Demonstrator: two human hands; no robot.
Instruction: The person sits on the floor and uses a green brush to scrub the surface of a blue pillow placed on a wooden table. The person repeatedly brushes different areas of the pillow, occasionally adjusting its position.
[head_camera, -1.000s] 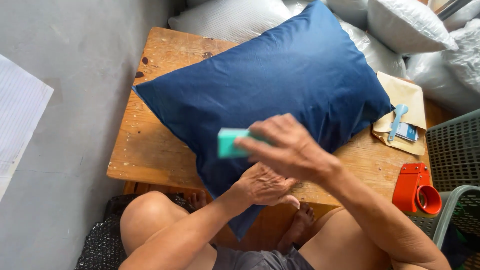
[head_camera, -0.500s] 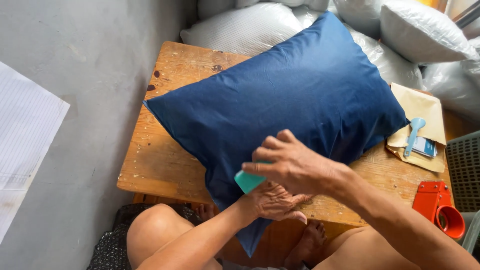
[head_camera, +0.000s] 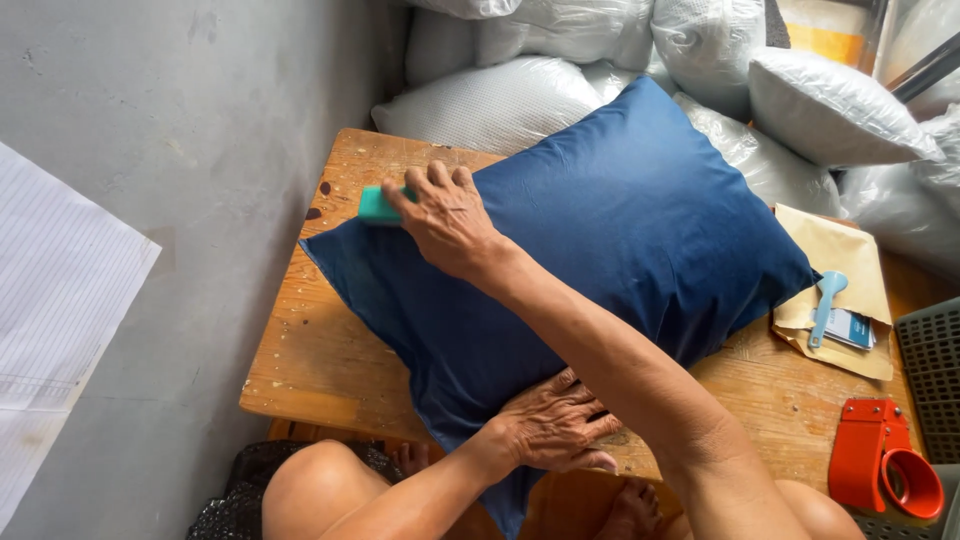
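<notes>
We see a plump, smooth navy pillow (head_camera: 590, 260) lying across the worn wooden table (head_camera: 320, 350). Our right hand (head_camera: 445, 220) grips a small teal block (head_camera: 378, 205) at the pillow's far left edge, while our left hand (head_camera: 550, 425) presses flat, fingers spread, on its near corner.

A worn wooden counter (head_camera: 330, 360), paint-flecked, stands against a grey concrete wall (head_camera: 200, 150) in soft daylight. White stuffed sacks (head_camera: 830, 110) pile beyond the fingers (head_camera: 435, 180); a pale corrugated sheet (head_camera: 60, 300) leans well to their left.
</notes>
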